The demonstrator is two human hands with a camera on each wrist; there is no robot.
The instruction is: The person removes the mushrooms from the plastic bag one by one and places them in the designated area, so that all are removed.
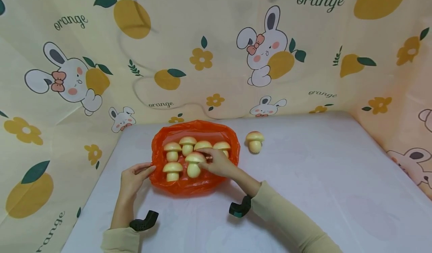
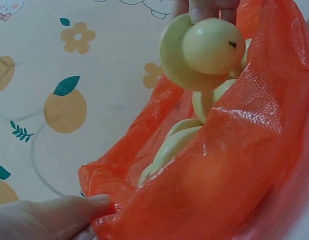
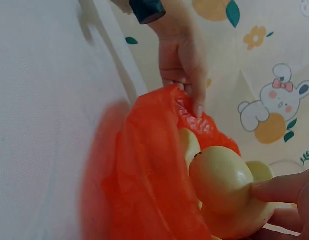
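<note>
One held mushroom's [image 2: 202, 53] speck [image 2: 233, 45] shows from wrists only.

We've got a plain white tabletop [image 1: 320, 193] running under the right fingers [image 1: 207, 151] and well off to their right. Past them we see a cream printed backdrop [image 1: 222, 24], with a pink-bowed white cartoon bunny [image 1: 266, 54] to their right and another bunny [image 1: 72, 77] way left. We also spot a mustard-yellow flower print [image 1: 201, 65] straight beyond them, dark green cursive "orange" lettering [image 1: 320, 1] higher up, plus a big leafy orange print [image 1: 29, 195] left of the left fingers [image 1: 145, 165].
</note>
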